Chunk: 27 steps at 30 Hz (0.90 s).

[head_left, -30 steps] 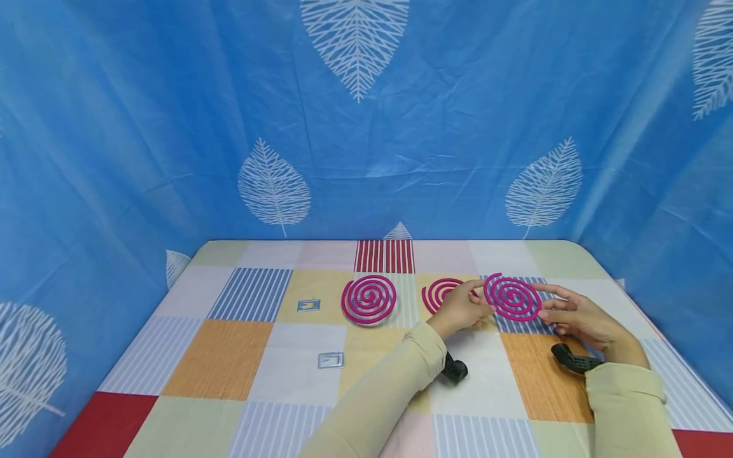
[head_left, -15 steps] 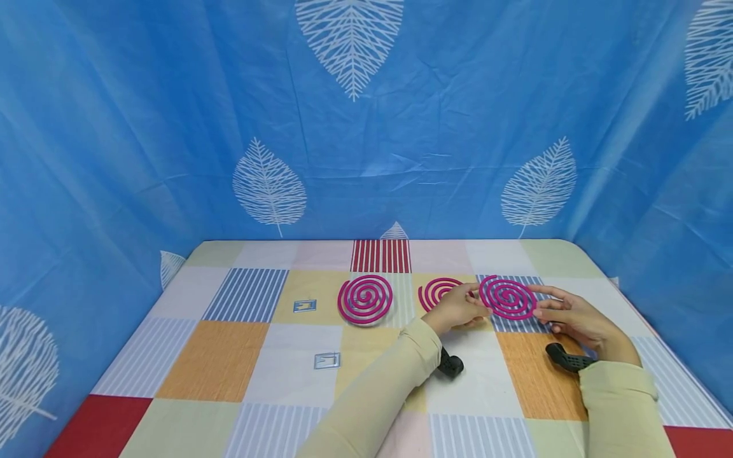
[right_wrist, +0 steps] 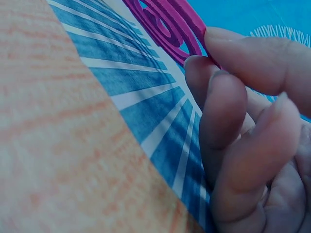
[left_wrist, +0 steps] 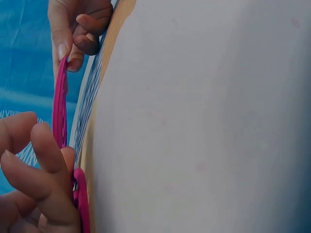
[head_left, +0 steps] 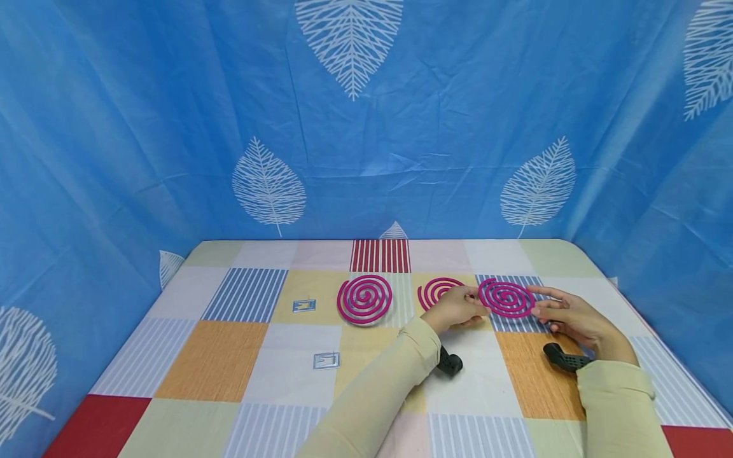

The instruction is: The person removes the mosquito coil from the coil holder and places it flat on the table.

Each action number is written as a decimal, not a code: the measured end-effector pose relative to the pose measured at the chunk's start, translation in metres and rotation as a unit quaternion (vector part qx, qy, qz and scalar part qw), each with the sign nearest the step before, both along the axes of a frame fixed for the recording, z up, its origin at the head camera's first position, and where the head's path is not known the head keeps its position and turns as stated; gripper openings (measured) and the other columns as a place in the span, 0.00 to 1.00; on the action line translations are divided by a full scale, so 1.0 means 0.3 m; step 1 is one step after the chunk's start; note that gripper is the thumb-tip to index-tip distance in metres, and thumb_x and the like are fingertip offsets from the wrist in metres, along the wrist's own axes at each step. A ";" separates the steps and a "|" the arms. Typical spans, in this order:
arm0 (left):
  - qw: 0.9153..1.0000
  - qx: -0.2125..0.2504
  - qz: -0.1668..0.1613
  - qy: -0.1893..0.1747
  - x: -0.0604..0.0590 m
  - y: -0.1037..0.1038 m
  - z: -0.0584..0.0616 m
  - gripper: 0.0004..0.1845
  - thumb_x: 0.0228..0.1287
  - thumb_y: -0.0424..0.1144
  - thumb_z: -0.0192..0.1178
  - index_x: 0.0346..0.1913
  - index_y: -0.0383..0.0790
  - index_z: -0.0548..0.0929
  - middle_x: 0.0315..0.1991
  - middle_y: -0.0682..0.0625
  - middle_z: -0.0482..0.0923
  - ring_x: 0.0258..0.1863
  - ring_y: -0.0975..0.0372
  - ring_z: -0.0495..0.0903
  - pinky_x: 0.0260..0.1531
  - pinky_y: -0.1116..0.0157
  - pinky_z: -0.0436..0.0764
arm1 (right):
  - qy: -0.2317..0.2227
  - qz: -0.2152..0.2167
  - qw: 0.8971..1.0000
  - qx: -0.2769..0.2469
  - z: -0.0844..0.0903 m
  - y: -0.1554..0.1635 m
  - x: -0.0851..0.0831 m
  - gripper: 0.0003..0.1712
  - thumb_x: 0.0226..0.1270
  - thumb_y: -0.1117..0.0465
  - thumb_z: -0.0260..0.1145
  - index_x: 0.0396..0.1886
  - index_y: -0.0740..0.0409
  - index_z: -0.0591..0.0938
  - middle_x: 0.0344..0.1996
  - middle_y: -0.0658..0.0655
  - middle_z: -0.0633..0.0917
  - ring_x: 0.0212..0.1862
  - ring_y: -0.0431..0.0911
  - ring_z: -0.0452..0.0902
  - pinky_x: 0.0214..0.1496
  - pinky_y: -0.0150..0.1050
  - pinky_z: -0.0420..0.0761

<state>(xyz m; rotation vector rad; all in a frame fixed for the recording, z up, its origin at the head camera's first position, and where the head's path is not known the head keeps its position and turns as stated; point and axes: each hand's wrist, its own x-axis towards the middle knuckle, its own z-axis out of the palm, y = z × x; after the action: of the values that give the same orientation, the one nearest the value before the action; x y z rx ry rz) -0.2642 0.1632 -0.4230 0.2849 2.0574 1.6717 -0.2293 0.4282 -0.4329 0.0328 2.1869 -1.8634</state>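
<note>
Hands both on one pink spiral coil [head_left: 506, 298], held just above the patchwork tablecloth [head_left: 229, 356] at the far right-centre of the table. Left hand [head_left: 456, 308] pinches the coil's left edge, thumb & fingers curled round the rim; left wrist view shows the coil edge-on [left_wrist: 60, 102], lifted clear of the cloth, fingertips [left_wrist: 46, 150] clamped on it. Right hand [head_left: 569, 316] takes the opposite edge, thumb on top, index under, other fingers curled loose below. Right wrist view confirms: fingertip [right_wrist: 228, 41] pressed on the coil's outer ring [right_wrist: 167, 19], blue-striped square right beneath.

Second coil [head_left: 436, 291] lies flat on the cloth just behind the left hand, partly hidden by it; in the left wrist view a bit of it [left_wrist: 80, 199] shows by the knuckles. Third coil [head_left: 364, 298] lies flat, further left, apart from the others.

Two small clear square stands on the cloth to the left: one [head_left: 304, 305] near the third coil, one [head_left: 326, 360] nearer the person. Black wrist-cam mounts [head_left: 449, 363] under each cream sleeve [head_left: 372, 401]. Blue leaf-print curtain [head_left: 366, 127] all round the back & sides.
</note>
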 end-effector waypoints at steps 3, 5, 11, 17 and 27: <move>1.000 -0.004 -0.002 0.001 -0.001 -0.002 0.000 0.15 0.63 0.29 0.66 0.53 0.36 0.82 0.20 0.51 0.76 0.17 0.65 0.71 0.16 0.74 0.67 | -0.010 -0.010 1.000 0.013 0.004 -0.004 -0.001 0.19 0.72 0.64 0.64 0.51 0.32 0.78 0.33 0.44 0.86 0.29 0.37 0.75 0.28 0.29 0.76; 1.000 -0.007 -0.001 0.001 -0.003 -0.002 -0.001 0.19 0.63 0.29 0.66 0.57 0.36 0.81 0.20 0.51 0.76 0.17 0.65 0.71 0.16 0.74 0.67 | -0.013 -0.012 0.999 0.027 0.006 -0.006 -0.003 0.20 0.72 0.62 0.64 0.58 0.37 0.76 0.31 0.45 0.85 0.30 0.37 0.75 0.29 0.29 0.77; 1.000 -0.020 -0.008 0.008 -0.007 -0.001 -0.005 0.21 0.64 0.31 0.66 0.61 0.34 0.79 0.19 0.50 0.76 0.15 0.65 0.69 0.17 0.73 0.67 | -0.023 -0.023 0.999 0.025 0.008 -0.009 -0.003 0.22 0.72 0.61 0.65 0.62 0.42 0.73 0.27 0.47 0.84 0.29 0.37 0.77 0.28 0.29 0.77; 0.999 -0.035 -0.007 0.009 -0.006 -0.002 -0.003 0.25 0.65 0.32 0.65 0.64 0.32 0.76 0.18 0.50 0.77 0.15 0.66 0.69 0.18 0.73 0.67 | -0.029 -0.029 0.999 0.031 0.009 -0.010 -0.007 0.30 0.72 0.60 0.66 0.70 0.56 0.67 0.28 0.49 0.84 0.29 0.37 0.78 0.29 0.28 0.79; 1.000 -0.016 -0.008 0.001 0.001 -0.006 0.004 0.23 0.65 0.30 0.64 0.64 0.33 0.77 0.19 0.51 0.75 0.15 0.66 0.71 0.17 0.74 0.68 | -0.045 -0.029 0.993 0.101 0.015 -0.027 -0.012 0.42 0.72 0.58 0.65 0.74 0.73 0.55 0.28 0.49 0.84 0.28 0.38 0.79 0.32 0.29 0.81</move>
<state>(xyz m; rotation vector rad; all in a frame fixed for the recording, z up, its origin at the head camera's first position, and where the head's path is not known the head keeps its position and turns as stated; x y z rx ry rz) -0.2638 0.1613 -0.4219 0.2908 2.0759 1.6287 -0.2328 0.4200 -0.4282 0.2179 2.3242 -1.6281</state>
